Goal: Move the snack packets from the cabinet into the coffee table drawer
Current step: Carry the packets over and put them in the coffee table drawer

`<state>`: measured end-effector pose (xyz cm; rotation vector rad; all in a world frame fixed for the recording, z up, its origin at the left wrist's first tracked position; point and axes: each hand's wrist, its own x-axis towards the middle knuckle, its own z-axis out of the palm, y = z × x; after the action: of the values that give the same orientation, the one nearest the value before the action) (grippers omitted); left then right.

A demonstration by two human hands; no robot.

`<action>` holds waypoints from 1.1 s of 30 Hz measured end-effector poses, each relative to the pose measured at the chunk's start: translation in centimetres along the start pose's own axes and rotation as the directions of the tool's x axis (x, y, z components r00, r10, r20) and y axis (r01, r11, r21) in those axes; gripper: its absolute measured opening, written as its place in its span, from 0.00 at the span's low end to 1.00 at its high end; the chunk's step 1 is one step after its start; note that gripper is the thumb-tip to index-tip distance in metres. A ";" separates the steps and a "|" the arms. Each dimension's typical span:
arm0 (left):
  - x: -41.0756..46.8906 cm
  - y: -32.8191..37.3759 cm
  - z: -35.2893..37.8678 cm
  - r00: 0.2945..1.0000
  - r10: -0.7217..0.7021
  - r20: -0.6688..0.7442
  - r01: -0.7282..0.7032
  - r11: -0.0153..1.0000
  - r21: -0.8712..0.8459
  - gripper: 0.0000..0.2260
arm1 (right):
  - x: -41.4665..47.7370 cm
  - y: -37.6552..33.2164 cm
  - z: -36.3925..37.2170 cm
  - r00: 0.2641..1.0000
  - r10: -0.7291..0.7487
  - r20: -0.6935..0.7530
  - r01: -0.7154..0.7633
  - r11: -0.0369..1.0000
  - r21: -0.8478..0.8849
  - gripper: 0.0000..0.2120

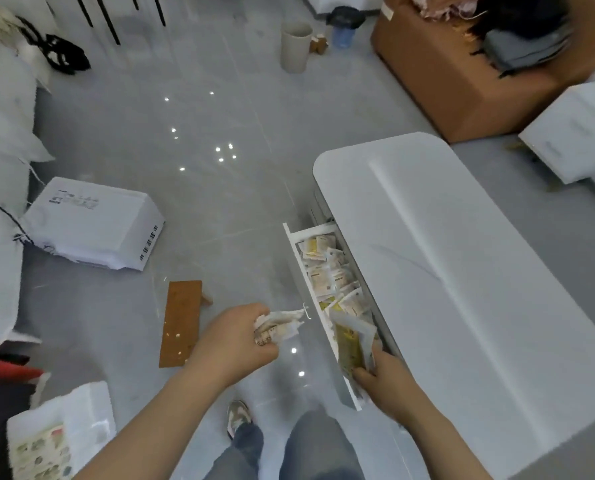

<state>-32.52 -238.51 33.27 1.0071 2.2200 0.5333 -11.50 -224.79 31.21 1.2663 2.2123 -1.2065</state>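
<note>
- Grey tiled floor (220, 202) surrounds a white coffee table (462, 271) whose drawer (298, 258) stands pulled out.
- Snack packets (327, 271), small, flat, cream and yellow, fill the drawer.
- Right hand (389, 382) has its fingers clamped on a yellow bunch (349, 344) at the drawer's near end.
- Left hand (233, 341) grips a crumpled handful (278, 323) just beside the drawer.
- Packets look light, soft and slippery; best pinched in bunches.

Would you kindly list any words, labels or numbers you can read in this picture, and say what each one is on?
Nothing here reads clearly.
White box on the floor: black printed label, too blurred to read.
Packets in the drawer: printing and a code square, too small to read.
Packets in the left hand: print blurred.
Yellow packet in the right hand: print blurred.
Sheet at bottom left: pictures only, unreadable.
</note>
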 end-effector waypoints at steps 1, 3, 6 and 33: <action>0.9 -0.1 -0.3 0.999 0.019 0.027 -0.019 1.000 0.023 0.10 | -0.1 -0.3 0.1 0.999 0.031 -0.011 -0.031 0.999 0.008 0.09; 2.6 -0.1 -0.3 0.996 0.052 0.067 -0.055 0.997 0.057 0.10 | 0.0 -0.4 0.3 0.994 0.100 -0.037 -0.098 0.994 0.039 0.11; 5.2 0.4 0.0 0.986 0.102 0.131 -0.115 0.989 0.092 0.08 | 0.4 0.0 0.5 0.984 0.160 -0.079 -0.152 0.984 0.094 0.10; 28.2 8.0 10.7 0.683 0.275 0.677 -0.587 0.758 0.284 0.09 | 12.2 9.7 -0.2 0.779 0.620 -0.093 -0.457 0.664 0.592 0.16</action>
<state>-35.24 -210.65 19.58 1.7357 1.5218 -0.1848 -10.27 -215.52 18.74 2.2655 1.4434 -1.4943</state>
